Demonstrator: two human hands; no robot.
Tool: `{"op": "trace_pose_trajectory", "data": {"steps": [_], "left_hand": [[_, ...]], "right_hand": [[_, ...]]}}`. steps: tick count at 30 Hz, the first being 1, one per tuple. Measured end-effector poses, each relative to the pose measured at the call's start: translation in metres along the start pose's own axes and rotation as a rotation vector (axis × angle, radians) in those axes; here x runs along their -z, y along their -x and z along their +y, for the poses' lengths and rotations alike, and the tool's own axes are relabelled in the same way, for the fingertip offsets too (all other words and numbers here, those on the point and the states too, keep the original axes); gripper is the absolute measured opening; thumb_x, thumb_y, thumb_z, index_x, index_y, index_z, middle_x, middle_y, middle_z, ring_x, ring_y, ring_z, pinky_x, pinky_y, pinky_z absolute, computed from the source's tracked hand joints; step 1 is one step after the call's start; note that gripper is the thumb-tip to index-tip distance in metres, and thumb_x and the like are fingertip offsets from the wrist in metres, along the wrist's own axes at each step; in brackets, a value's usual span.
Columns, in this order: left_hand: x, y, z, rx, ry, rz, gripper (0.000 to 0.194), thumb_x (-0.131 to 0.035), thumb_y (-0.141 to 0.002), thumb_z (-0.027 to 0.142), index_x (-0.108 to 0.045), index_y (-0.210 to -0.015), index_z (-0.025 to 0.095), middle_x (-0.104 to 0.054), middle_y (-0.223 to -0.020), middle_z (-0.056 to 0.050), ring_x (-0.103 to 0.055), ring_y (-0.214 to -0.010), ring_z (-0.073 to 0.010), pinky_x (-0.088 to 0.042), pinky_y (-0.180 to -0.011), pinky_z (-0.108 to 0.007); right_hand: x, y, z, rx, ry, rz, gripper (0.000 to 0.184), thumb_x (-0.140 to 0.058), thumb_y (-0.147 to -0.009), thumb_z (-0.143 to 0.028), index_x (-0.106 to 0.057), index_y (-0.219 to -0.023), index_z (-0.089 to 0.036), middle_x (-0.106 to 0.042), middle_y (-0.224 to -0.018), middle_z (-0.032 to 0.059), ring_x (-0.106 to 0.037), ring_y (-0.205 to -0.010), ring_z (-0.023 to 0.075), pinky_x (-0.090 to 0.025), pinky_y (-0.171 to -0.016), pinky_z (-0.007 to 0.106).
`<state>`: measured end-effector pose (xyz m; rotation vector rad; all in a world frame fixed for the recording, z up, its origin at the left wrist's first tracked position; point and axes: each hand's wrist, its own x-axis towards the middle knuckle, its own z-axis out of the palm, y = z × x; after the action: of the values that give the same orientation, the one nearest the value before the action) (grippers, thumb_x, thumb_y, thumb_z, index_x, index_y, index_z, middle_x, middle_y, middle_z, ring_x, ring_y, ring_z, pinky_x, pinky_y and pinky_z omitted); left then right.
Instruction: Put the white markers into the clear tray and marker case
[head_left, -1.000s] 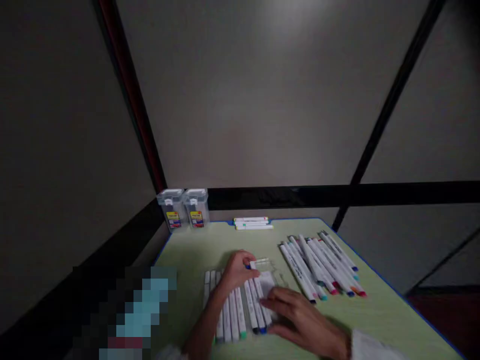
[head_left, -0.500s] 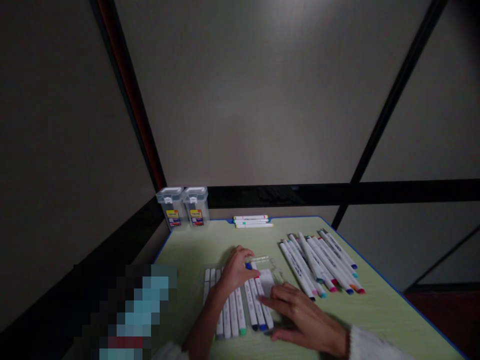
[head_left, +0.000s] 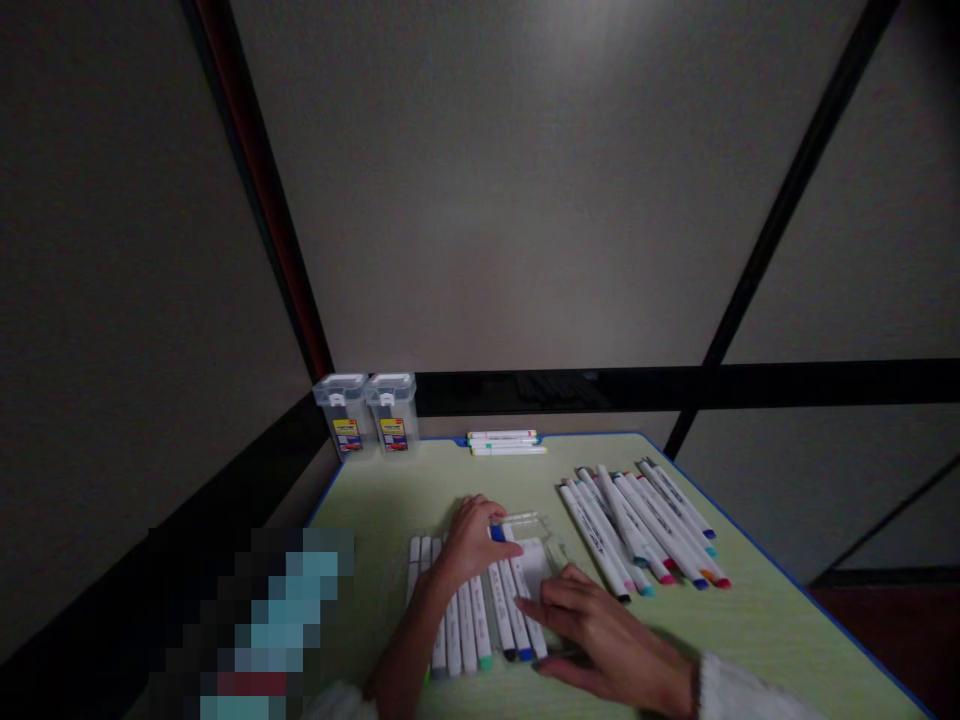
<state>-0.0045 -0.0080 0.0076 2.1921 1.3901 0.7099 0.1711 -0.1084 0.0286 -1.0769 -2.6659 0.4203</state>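
Observation:
Several white markers with coloured ends lie side by side in a clear plastic case in front of me. My left hand bends over the case's far part, fingers curled at its far edge and thumb resting across the markers there. From the right, my right hand reaches in with the index fingertip touching the rightmost marker. Its thumb is stretched out near that marker's near end, apart from the index finger, and the other fingers are bent. My left forearm hides part of the row.
A loose pile of white markers lies on the right of the pale green table. A few more markers lie at the far edge. Two clear lidded boxes stand at the far left corner, against the wall panels.
Hardly anything differs. My right index fingertip has shifted very slightly on the rightmost marker, and my right thumb has moved a little closer to its near end. My left hand keeps its place.

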Motion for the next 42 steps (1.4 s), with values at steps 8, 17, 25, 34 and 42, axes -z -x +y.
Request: {"op": "trace_pose_trajectory", "data": {"steps": [8,17,25,34,42], "left_hand": [[-0.001,0.000,-0.001,0.004,-0.003,0.004,0.042,-0.080,-0.047,0.026,-0.062,-0.083,0.015,-0.059,-0.085,-0.003,-0.052,-0.085,-0.0192,-0.039,-0.077,-0.029],[0.001,-0.001,0.001,0.006,-0.019,-0.001,0.040,-0.079,-0.047,0.028,-0.063,-0.081,0.015,-0.060,-0.082,-0.002,-0.052,-0.083,-0.0195,-0.039,-0.076,-0.030],[0.002,-0.002,0.002,-0.005,-0.039,-0.014,0.038,-0.079,-0.048,0.025,-0.063,-0.081,0.016,-0.060,-0.082,-0.002,-0.053,-0.082,-0.0182,-0.040,-0.075,-0.028],[0.004,-0.007,0.002,-0.005,-0.083,-0.083,0.041,-0.077,-0.051,0.023,-0.061,-0.088,0.013,-0.059,-0.088,-0.005,-0.053,-0.087,-0.0188,-0.041,-0.078,-0.027],[0.014,-0.019,0.013,-0.036,-0.176,-0.174,0.026,-0.070,-0.060,0.016,-0.061,-0.085,0.017,-0.059,-0.090,-0.003,-0.052,-0.092,-0.0188,-0.039,-0.082,-0.027]], "right_hand": [[0.000,0.000,-0.001,-0.027,-0.059,0.004,0.043,-0.058,-0.078,-0.036,-0.055,-0.117,-0.015,-0.060,-0.095,0.0088,-0.053,-0.090,0.0231,-0.038,-0.083,0.036],[-0.004,0.002,-0.001,-0.023,-0.068,0.025,0.041,-0.057,-0.079,-0.033,-0.054,-0.117,-0.016,-0.060,-0.097,0.0092,-0.053,-0.092,0.0232,-0.038,-0.083,0.036],[-0.004,0.000,-0.002,-0.020,-0.039,0.036,0.042,-0.057,-0.079,-0.031,-0.053,-0.118,-0.016,-0.060,-0.096,0.0087,-0.052,-0.092,0.0231,-0.038,-0.082,0.037],[-0.009,0.001,-0.005,-0.060,-0.007,0.056,0.040,-0.055,-0.079,-0.031,-0.054,-0.116,-0.016,-0.061,-0.096,0.0089,-0.053,-0.091,0.0237,-0.038,-0.083,0.038],[-0.015,-0.001,-0.008,-0.158,0.016,0.138,0.040,-0.052,-0.080,-0.023,-0.052,-0.120,-0.017,-0.061,-0.098,0.0102,-0.055,-0.092,0.0241,-0.041,-0.085,0.039]]}}
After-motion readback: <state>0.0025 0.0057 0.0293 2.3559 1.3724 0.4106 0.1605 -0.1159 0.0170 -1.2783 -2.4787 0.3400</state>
